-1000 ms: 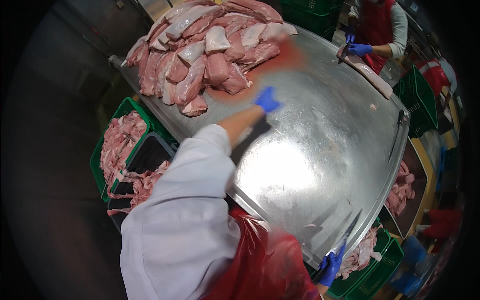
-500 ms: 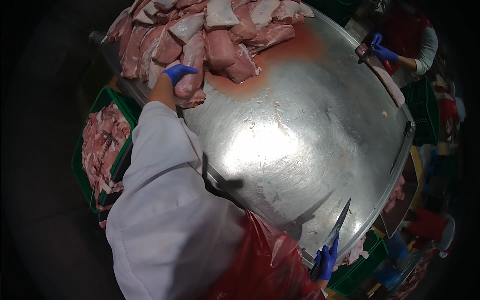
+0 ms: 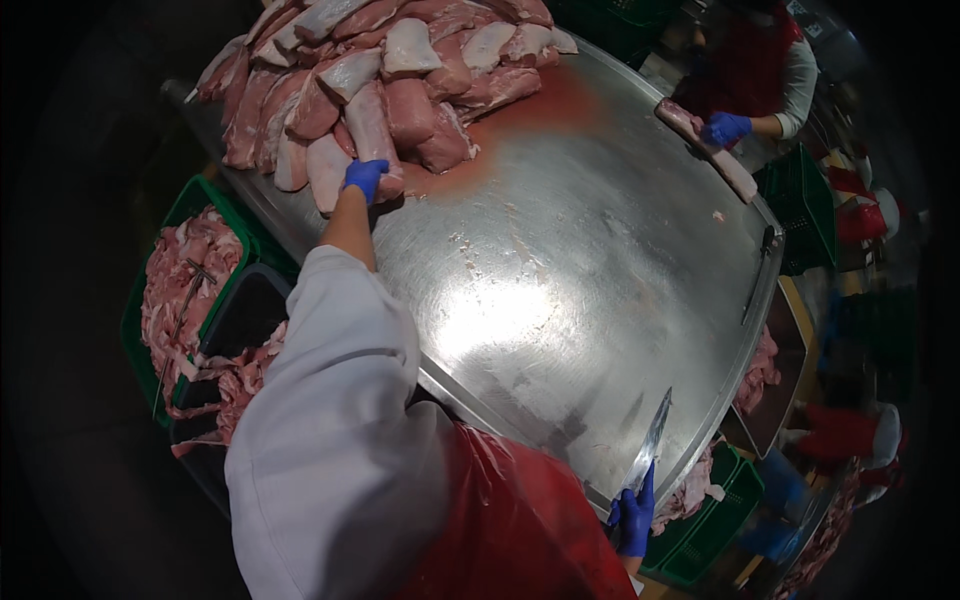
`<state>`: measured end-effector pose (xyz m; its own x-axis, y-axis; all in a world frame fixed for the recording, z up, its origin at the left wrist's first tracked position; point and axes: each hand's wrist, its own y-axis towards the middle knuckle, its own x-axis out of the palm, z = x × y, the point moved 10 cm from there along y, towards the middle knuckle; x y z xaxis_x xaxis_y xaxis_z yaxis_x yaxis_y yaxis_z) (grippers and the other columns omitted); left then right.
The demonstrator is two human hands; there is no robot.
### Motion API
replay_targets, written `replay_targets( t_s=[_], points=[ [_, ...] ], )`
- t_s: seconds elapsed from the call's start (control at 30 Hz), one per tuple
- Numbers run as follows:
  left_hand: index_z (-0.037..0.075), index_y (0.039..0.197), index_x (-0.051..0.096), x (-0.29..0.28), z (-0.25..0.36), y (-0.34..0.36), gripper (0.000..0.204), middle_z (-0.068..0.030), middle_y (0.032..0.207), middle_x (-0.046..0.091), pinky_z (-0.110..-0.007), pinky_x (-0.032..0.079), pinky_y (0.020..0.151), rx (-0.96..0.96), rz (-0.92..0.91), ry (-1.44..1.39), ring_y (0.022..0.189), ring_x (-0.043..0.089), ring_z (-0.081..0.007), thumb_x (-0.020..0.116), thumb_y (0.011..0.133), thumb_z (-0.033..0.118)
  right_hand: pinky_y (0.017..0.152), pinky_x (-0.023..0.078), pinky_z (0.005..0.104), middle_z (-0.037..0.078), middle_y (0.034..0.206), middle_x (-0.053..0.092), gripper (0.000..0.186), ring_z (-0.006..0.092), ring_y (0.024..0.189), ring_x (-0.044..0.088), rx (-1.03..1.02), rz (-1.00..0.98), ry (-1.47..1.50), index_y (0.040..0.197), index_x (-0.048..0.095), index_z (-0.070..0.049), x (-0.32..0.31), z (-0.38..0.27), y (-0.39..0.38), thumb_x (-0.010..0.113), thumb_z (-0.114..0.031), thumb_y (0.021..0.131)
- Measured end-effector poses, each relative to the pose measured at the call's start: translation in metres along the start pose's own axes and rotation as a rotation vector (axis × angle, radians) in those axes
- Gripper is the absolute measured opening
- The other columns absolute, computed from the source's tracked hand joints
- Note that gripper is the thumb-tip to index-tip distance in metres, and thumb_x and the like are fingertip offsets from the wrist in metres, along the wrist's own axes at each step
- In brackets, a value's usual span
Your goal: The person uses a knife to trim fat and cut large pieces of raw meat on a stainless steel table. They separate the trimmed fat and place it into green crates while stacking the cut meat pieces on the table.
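Note:
My gloved left hand [image 3: 367, 180] is closed around the near end of a long pork loin [image 3: 371, 122] at the front of the meat pile. Its fingers lie over the top of the piece, and the thumb side is partly hidden. Low on the right, my gloved right hand [image 3: 633, 518] grips a knife [image 3: 655, 432] by its handle, blade up and away from me over the metal table [image 3: 590, 250]. Many pale and pink pork pieces [image 3: 408, 48] are heaped at the table's far left.
Left of the table stands a green crate [image 3: 215, 215] of meat trimmings beside a dark bin [image 3: 250, 305]. Across the table, a co-worker's gloved hand [image 3: 726, 128] rests on a long meat strip [image 3: 735, 176]. A dark knife [image 3: 757, 275] lies along the right rim. Green crates [image 3: 700, 535] stand lower right.
My left hand has shifted to the loin's near end and closed on it. My right hand still holds the knife. The co-worker's hand has come down onto the meat strip. The whole view has shifted.

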<state>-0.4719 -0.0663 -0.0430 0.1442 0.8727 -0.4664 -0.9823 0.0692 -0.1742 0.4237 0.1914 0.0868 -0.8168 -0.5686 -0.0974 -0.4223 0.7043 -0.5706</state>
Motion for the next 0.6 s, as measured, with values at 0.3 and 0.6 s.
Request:
replay_targets(
  t_s=[0.3, 0.6],
  points=[
    [0.001, 0.122, 0.064, -0.033, 0.035, -0.012, 0.053, -0.0192, 0.108, 0.07, -0.041, 0.057, 0.078, 0.056, -0.107, 0.679, 0.09, 0.071, -0.0337, 0.071, 0.081, 0.034, 0.039, 0.04, 0.0235, 0.007, 0.086, 0.06, 0.079, 0.0108, 0.048, 0.048, -0.029, 0.164, 0.114, 0.158, 0.021, -0.018, -0.066, 0.062, -0.04, 0.047, 0.006, 0.087],
    [0.005, 0.136, 0.054, 0.125, 0.017, -0.224, 0.069, -0.0238, 0.137, 0.054, -0.047, 0.046, 0.104, 0.228, -0.327, 0.897, 0.125, 0.055, -0.0397, 0.062, 0.084, 0.05, 0.04, 0.039, 0.0224, 0.005, 0.08, 0.057, 0.078, 0.0098, 0.049, 0.046, -0.044, 0.125, 0.151, 0.158, 0.022, -0.019, -0.086, 0.07, -0.036, 0.048, 0.003, 0.088]
  ],
)
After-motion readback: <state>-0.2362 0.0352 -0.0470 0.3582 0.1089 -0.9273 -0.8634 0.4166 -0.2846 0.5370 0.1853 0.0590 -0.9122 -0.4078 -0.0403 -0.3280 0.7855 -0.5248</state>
